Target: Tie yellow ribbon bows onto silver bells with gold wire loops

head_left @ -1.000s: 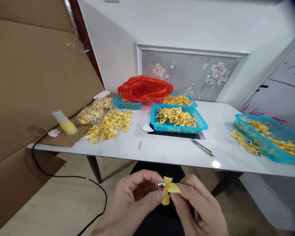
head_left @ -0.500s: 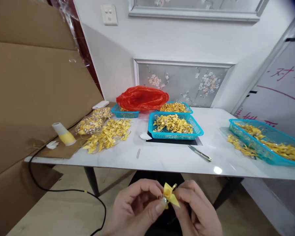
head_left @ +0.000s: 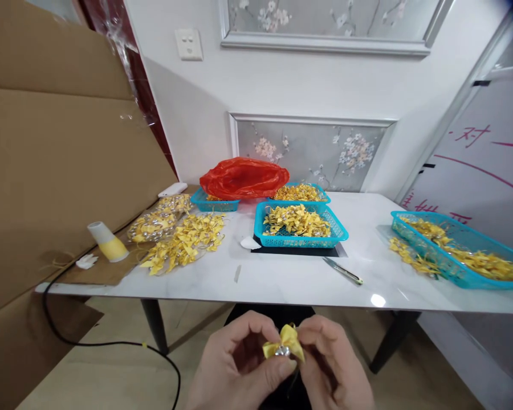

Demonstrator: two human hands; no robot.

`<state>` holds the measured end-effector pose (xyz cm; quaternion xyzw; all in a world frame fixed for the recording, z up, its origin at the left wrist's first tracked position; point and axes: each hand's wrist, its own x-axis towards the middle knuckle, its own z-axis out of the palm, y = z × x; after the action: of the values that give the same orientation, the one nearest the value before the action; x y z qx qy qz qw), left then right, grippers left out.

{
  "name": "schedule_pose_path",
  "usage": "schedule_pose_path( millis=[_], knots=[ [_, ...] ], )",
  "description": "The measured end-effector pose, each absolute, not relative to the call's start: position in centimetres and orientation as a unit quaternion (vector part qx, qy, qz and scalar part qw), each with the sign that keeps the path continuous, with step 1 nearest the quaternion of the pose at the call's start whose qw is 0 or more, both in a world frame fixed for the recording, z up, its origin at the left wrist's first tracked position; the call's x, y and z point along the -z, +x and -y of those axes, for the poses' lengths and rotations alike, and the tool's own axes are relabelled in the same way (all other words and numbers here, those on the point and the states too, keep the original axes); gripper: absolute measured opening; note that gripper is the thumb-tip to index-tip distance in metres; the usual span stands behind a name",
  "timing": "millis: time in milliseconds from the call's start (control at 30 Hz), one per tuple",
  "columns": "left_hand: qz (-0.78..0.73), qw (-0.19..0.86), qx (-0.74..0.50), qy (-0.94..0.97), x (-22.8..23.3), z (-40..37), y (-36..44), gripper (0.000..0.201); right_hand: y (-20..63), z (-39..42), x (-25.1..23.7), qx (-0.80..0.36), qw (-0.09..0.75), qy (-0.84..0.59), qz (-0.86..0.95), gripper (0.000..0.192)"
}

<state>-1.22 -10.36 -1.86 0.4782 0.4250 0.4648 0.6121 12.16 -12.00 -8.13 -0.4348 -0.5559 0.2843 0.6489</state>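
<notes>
We hold a small yellow ribbon bow [head_left: 283,344] between both hands, below the near edge of the white table [head_left: 290,279], at about 6 o'clock in the view. Our left hand [head_left: 235,367] pinches it from 9 o'clock, thumb pressed just under a little silver bead at the bow's middle, and our right hand [head_left: 336,370] closes its fingertips on the loops from 3 o'clock. Both hands grip the same bow.

We judge the step in hand to be the fitting or seating of that silver piece on the bow's knot, with the loops being spread. The next move likely calls for a steady pinch from the left while the right fingertips tug the loops even, without crushing the ribbon or losing the bead.

At 12 o'clock, a blue basket [head_left: 300,232] holds many similar yellow bows. A loose pile of bows [head_left: 183,244] lies at 10 o'clock, another blue basket [head_left: 453,250] at 2 o'clock, and a slim metal tool [head_left: 342,270] rests just right of centre.
</notes>
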Motion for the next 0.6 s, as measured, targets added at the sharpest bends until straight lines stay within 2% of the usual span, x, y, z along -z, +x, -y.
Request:
schedule_pose_path(
  millis=[167, 300, 433, 600],
  knots=[
    [-0.470, 0.533, -0.460, 0.532, 1.8, 10.1, -1.3, 0.013, 14.8, 10.8, 5.5, -0.053, 0.567, -0.374, 0.732, 0.017],
    [-0.511, 0.430, -0.439, 0.601, 1.3, 10.0, -1.3, 0.007, 15.9, 10.1, 3.2, 0.106, 0.509, -0.352, 0.778, 0.017],
    [-0.503, 0.377, -0.416, 0.657, 1.2, 9.9, -1.4, 0.006, 14.9, 9.8, 2.5, 0.134, 0.499, -0.330, 0.790, 0.021],
    [-0.480, 0.424, -0.438, 0.631, 2.2, 9.2, -1.9, 0.005, 13.5, 9.2, 2.7, 0.059, 0.525, -0.297, 0.796, 0.026]
  ],
)
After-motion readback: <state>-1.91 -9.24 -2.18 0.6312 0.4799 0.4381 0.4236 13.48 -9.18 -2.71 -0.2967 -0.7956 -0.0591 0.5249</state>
